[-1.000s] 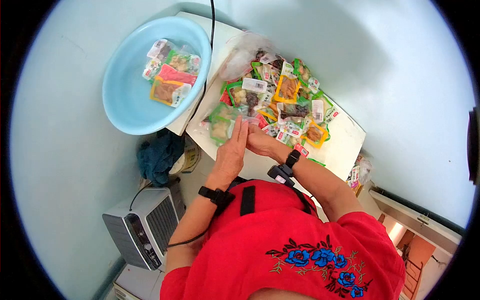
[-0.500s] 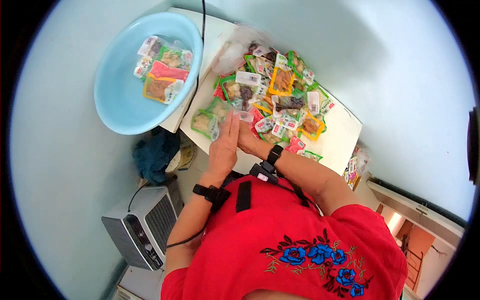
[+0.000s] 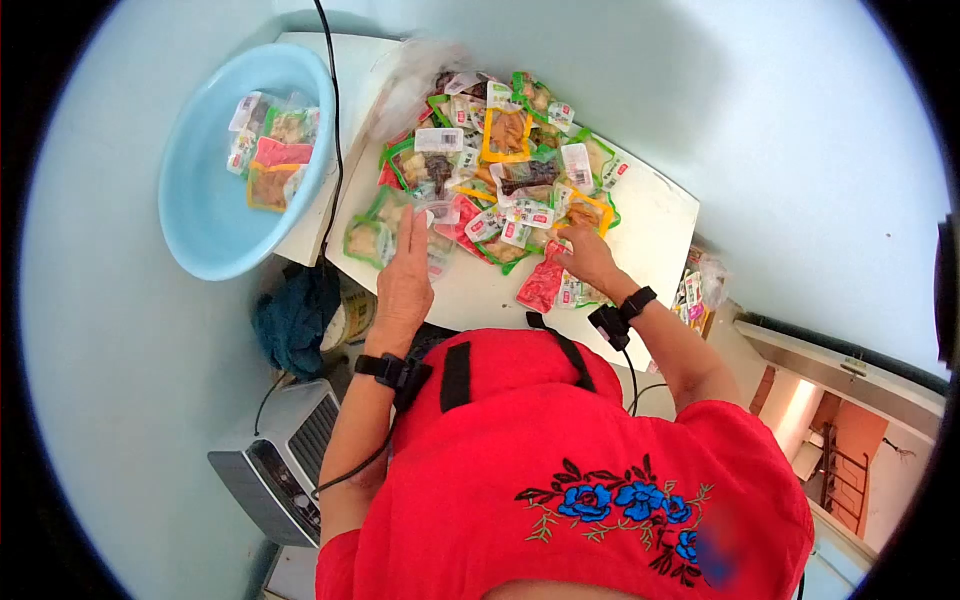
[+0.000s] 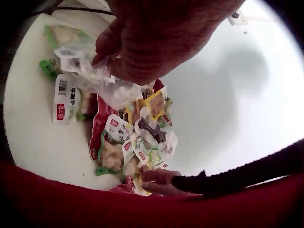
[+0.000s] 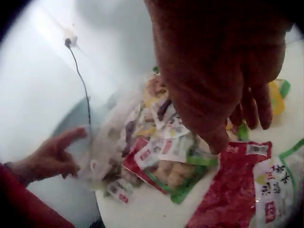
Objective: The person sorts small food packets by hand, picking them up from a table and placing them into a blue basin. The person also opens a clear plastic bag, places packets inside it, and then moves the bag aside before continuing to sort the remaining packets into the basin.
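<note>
- Where the white table (image 3: 470,305) spreads before the person, a heap of food pouches (image 3: 525,180) covers much of its far part.
- Light-blue basin (image 3: 215,225) off to the left, apart from both hands; a few pouches lie inside.
- Left hand (image 3: 403,290) at the heap's left side, index and middle fingers straight; thumb and fingertips pinch the clear-plastic packets (image 3: 368,240), green-edged, above the table's near-left part.
- Right hand (image 3: 592,260) at the heap's near-right side, palm down, fingers loose and parted from the thumb; no grasp shows, contact under the fingertips unclear.
- Red pouch (image 3: 541,286) on the table, just beside the right fingertips, on their body-side and slightly left; long axis slants from fingertips toward the body. Right hand is the nearer.
</note>
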The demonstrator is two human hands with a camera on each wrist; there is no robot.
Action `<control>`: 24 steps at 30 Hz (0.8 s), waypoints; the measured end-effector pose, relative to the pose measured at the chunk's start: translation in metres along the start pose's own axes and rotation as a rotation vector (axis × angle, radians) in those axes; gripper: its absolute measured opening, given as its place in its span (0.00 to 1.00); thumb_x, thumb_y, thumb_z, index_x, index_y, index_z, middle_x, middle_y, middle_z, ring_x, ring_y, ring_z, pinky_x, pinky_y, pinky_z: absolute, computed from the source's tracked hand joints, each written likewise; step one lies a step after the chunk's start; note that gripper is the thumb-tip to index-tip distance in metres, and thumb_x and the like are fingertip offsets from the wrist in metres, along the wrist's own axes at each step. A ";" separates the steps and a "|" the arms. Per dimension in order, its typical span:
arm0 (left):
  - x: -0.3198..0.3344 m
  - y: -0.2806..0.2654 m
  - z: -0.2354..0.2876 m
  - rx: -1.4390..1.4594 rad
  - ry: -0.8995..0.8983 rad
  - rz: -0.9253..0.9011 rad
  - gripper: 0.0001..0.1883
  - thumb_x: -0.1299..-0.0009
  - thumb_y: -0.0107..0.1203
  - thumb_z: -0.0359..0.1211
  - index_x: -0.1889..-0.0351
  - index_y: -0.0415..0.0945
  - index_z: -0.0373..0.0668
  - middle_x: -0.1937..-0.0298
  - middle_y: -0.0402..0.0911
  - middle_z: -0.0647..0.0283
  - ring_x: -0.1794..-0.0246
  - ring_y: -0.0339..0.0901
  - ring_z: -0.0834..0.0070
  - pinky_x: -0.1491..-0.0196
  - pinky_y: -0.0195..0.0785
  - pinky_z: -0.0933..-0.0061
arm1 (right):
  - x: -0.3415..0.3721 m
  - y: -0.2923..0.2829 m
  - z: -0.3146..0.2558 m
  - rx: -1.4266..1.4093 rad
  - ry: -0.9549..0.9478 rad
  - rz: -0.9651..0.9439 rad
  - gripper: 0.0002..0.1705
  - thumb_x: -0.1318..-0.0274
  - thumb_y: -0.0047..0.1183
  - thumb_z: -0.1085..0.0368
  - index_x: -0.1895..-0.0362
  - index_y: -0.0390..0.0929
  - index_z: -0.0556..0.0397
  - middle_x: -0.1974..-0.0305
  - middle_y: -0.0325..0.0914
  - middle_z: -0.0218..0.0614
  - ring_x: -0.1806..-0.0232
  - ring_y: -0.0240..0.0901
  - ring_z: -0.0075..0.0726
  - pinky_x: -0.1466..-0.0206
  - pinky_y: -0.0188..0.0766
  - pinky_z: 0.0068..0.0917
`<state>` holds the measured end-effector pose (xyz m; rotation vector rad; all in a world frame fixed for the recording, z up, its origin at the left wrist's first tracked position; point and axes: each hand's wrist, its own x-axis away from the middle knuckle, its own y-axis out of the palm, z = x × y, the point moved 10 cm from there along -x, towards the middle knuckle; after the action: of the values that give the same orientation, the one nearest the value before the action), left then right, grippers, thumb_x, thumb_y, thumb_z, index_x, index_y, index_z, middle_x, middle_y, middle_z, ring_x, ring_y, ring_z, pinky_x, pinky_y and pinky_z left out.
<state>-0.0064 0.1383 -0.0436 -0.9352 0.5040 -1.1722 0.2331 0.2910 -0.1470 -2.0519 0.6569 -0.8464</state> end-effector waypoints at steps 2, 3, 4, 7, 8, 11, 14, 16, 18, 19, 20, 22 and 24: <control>0.000 0.001 0.001 -0.006 0.006 0.010 0.41 0.43 0.44 0.14 0.28 0.51 0.41 0.23 0.49 0.52 0.46 0.73 0.43 0.51 0.74 0.54 | 0.012 0.003 0.016 0.044 0.072 0.042 0.35 0.61 0.70 0.59 0.45 0.73 0.53 0.51 0.76 0.51 0.47 0.72 0.56 0.46 0.71 0.46; 0.000 0.000 0.003 -0.033 0.034 0.031 0.42 0.44 0.46 0.13 0.28 0.51 0.41 0.23 0.49 0.53 0.50 0.75 0.44 0.55 0.74 0.55 | 0.012 0.007 0.018 0.060 0.050 0.074 0.37 0.63 0.71 0.58 0.44 0.73 0.53 0.51 0.75 0.51 0.47 0.72 0.56 0.46 0.71 0.46; 0.001 0.001 0.003 -0.059 0.062 0.050 0.44 0.46 0.47 0.12 0.28 0.51 0.40 0.23 0.48 0.53 0.53 0.77 0.45 0.58 0.75 0.55 | 0.014 0.012 0.020 0.075 0.029 0.105 0.39 0.64 0.72 0.58 0.44 0.72 0.53 0.50 0.75 0.51 0.47 0.72 0.56 0.45 0.71 0.45; 0.003 0.002 0.007 -0.101 0.085 0.060 0.46 0.48 0.49 0.11 0.28 0.51 0.40 0.23 0.47 0.52 0.57 0.78 0.46 0.61 0.75 0.56 | 0.009 0.024 0.025 0.082 0.059 0.079 0.41 0.65 0.72 0.58 0.42 0.70 0.52 0.49 0.74 0.49 0.45 0.70 0.55 0.43 0.69 0.44; 0.003 0.002 0.008 -0.107 0.084 0.057 0.46 0.48 0.49 0.11 0.28 0.51 0.40 0.23 0.47 0.51 0.57 0.78 0.46 0.61 0.75 0.56 | 0.007 0.027 0.027 0.080 0.084 0.052 0.42 0.65 0.72 0.58 0.42 0.70 0.51 0.49 0.75 0.47 0.44 0.69 0.55 0.41 0.67 0.44; 0.004 0.004 0.006 -0.101 0.067 0.042 0.47 0.49 0.50 0.11 0.27 0.50 0.41 0.23 0.47 0.50 0.56 0.78 0.45 0.60 0.75 0.55 | 0.004 0.023 0.018 0.005 -0.045 0.088 0.36 0.68 0.73 0.57 0.50 0.75 0.53 0.54 0.77 0.47 0.48 0.72 0.55 0.45 0.69 0.44; 0.004 0.004 0.005 -0.092 0.084 0.051 0.47 0.49 0.50 0.12 0.27 0.50 0.42 0.23 0.47 0.49 0.56 0.77 0.44 0.60 0.75 0.55 | 0.001 0.020 0.011 -0.016 -0.060 -0.063 0.31 0.69 0.72 0.56 0.55 0.79 0.52 0.64 0.80 0.48 0.59 0.77 0.54 0.54 0.73 0.41; 0.004 0.005 0.004 -0.098 0.088 0.069 0.47 0.49 0.50 0.12 0.27 0.50 0.42 0.23 0.47 0.49 0.55 0.77 0.44 0.60 0.75 0.55 | 0.001 0.021 0.004 -0.081 -0.071 -0.226 0.27 0.68 0.71 0.55 0.60 0.80 0.53 0.68 0.80 0.47 0.64 0.77 0.52 0.58 0.73 0.39; 0.005 0.002 0.008 -0.088 0.088 0.076 0.47 0.49 0.50 0.12 0.27 0.49 0.42 0.23 0.47 0.50 0.55 0.78 0.45 0.60 0.75 0.55 | 0.006 0.004 -0.020 -0.249 -0.135 -0.239 0.18 0.63 0.69 0.61 0.73 0.75 0.59 0.78 0.71 0.36 0.75 0.65 0.28 0.69 0.65 0.27; 0.004 0.002 0.008 -0.091 0.093 0.079 0.47 0.48 0.50 0.12 0.27 0.50 0.41 0.23 0.47 0.50 0.55 0.78 0.45 0.60 0.75 0.55 | 0.008 -0.006 -0.030 -0.321 -0.136 -0.226 0.17 0.61 0.68 0.62 0.73 0.75 0.59 0.78 0.71 0.35 0.76 0.64 0.27 0.69 0.64 0.27; 0.003 0.004 0.007 -0.093 0.099 0.081 0.46 0.48 0.50 0.12 0.27 0.50 0.41 0.23 0.47 0.50 0.55 0.78 0.45 0.60 0.75 0.55 | 0.010 -0.014 -0.039 -0.393 -0.136 -0.214 0.15 0.60 0.67 0.64 0.73 0.75 0.59 0.78 0.71 0.33 0.76 0.64 0.26 0.69 0.64 0.27; 0.003 0.005 0.007 -0.092 0.074 0.057 0.46 0.48 0.49 0.12 0.27 0.50 0.41 0.23 0.48 0.51 0.55 0.78 0.44 0.60 0.75 0.54 | 0.011 -0.034 -0.059 -0.474 -0.183 -0.185 0.12 0.51 0.64 0.66 0.67 0.76 0.60 0.74 0.75 0.29 0.75 0.67 0.22 0.74 0.67 0.26; 0.002 0.005 0.006 -0.074 0.064 0.043 0.45 0.47 0.49 0.12 0.27 0.50 0.40 0.23 0.47 0.51 0.55 0.78 0.44 0.60 0.75 0.54 | 0.018 -0.054 -0.078 -0.704 0.008 -0.239 0.14 0.48 0.63 0.64 0.61 0.76 0.60 0.71 0.76 0.29 0.73 0.70 0.20 0.76 0.71 0.23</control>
<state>0.0017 0.1391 -0.0446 -0.9482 0.6200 -1.1532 0.1946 0.2703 -0.0614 -2.8035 0.8015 -0.8274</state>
